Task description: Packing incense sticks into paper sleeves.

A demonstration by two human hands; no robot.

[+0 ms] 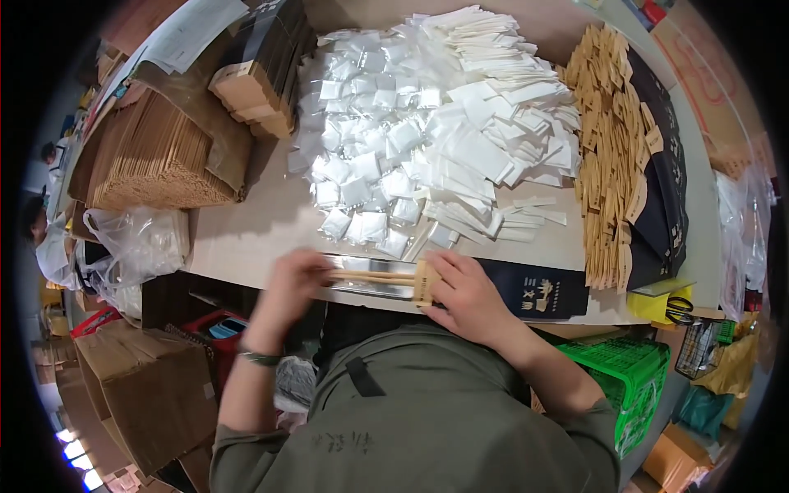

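In front of me at the table's near edge lies a pair of wooden chopsticks (374, 278), set lengthwise over a clear, shiny sleeve. My left hand (297, 283) closes around the chopsticks' left ends; it is slightly smeared. At their other end, my right hand (467, 296) grips a tan paper piece (424, 283) with small dark print, its fingers bent over it. From under that hand a dark blue paper sleeve (538, 287) with pale print stretches rightward. Just beyond the hands spread small clear-wrapped white packets (362, 168) and a heap of narrow white paper packets (501, 123).
Tan paper sleeves (604, 164) are piled at the right, beside dark sleeves (662, 197). A stack of wooden sticks (164, 160) stands in a carton at the left. Scissors (680, 310) sit in a yellow holder (649, 306). A green basket (629, 378) is below right.
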